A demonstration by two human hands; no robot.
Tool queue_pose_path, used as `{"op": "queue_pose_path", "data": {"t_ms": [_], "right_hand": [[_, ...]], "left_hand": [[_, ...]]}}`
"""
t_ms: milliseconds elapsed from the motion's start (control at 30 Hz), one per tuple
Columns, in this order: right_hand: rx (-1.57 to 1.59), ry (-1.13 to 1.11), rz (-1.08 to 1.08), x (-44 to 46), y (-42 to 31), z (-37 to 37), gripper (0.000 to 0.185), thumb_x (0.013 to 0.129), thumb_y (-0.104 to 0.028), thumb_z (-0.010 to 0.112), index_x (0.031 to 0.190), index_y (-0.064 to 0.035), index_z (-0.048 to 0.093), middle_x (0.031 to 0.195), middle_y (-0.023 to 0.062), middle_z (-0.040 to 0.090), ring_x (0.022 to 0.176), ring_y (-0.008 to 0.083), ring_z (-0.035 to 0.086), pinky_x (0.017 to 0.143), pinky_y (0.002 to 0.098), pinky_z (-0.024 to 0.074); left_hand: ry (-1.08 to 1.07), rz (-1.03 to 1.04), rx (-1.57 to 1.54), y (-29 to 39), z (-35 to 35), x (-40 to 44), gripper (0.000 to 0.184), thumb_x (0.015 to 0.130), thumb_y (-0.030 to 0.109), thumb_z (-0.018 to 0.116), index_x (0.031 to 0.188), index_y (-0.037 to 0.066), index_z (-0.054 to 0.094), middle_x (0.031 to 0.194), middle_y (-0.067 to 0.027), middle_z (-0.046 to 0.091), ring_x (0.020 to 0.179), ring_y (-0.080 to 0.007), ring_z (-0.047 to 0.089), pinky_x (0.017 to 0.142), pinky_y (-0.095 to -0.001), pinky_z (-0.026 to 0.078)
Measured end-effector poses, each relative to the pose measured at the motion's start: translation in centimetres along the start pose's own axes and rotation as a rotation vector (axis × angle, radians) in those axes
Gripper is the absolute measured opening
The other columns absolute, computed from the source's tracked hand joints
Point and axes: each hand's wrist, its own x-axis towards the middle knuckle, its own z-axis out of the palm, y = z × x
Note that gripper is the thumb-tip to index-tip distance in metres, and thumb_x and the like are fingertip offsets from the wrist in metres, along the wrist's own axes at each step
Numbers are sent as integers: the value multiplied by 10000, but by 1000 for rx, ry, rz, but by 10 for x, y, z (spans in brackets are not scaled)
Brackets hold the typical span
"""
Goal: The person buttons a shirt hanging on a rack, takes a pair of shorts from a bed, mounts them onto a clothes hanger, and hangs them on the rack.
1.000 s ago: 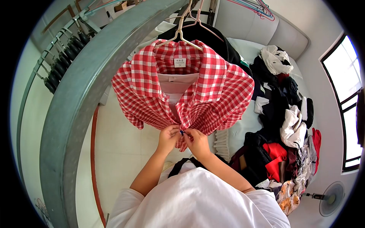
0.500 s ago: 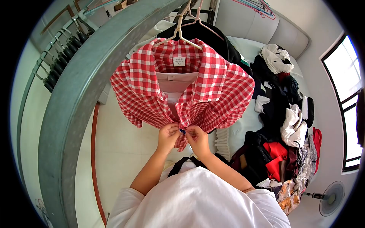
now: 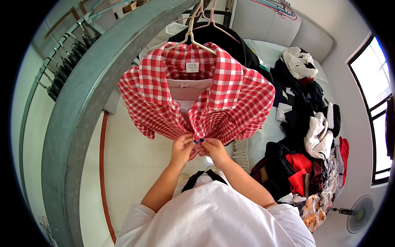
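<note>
A red and white checked shirt (image 3: 224,88) hangs in front of me on a white hanger (image 3: 190,35), its collar open over a pale inner layer. Both hands meet at its front edges, below the open neck. My left hand (image 3: 181,149) pinches the cloth on the left side of the front. On the right side, my right hand (image 3: 213,150) is closed on the cloth too, its thumb almost touching the left one. Dark blue nails show at the thumbs. Any button between the fingertips is too small to make out.
A thick grey metal frame (image 3: 72,123) curves along the left, with black-clipped hangers (image 3: 68,64) behind it. Mixed clothes (image 3: 294,164) lie heaped on the bed (image 3: 263,140) at the right. A fan (image 3: 360,215) stands at the lower right.
My right hand's fingers have curled further under the shirt front, and its thumb has shifted slightly. The shirt and hanger have moved a little to the left.
</note>
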Motion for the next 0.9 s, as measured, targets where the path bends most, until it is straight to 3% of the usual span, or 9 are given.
{"op": "queue_pose_path", "data": {"t_ms": [500, 700, 767, 900], "right_hand": [[190, -10, -105, 7, 18, 0, 179, 893, -99, 435, 914, 19, 567, 848, 92, 622, 709, 125, 584, 657, 235, 472], [-92, 86, -363, 10, 20, 9, 134, 878, -55, 447, 876, 35, 546, 769, 58, 599, 650, 89, 530, 612, 215, 438], [-351, 84, -447, 13, 22, 4, 113, 887, -54, 438, 895, 12, 529, 756, 25, 572, 677, 79, 521, 618, 200, 416], [-268, 80, -381, 11, 17, 5, 88, 873, -62, 472, 875, 5, 529, 724, 11, 556, 662, 65, 503, 601, 190, 400]], "left_hand": [[41, -18, -103, 8, 8, 3, 263, 796, -21, 520, 1045, -80, 456, 919, -128, 598, 806, -137, 576, 720, -222, 460], [22, -85, -208, 12, 5, 5, 257, 790, -27, 523, 1031, -89, 458, 910, -134, 599, 773, -140, 581, 689, -221, 466], [37, -44, -193, 11, 7, 5, 263, 784, -42, 526, 1035, -86, 460, 906, -133, 600, 760, -135, 582, 676, -216, 468], [73, -27, -110, 10, 4, 5, 272, 781, -47, 531, 1043, -75, 464, 896, -132, 603, 755, -121, 578, 666, -204, 461]]}}
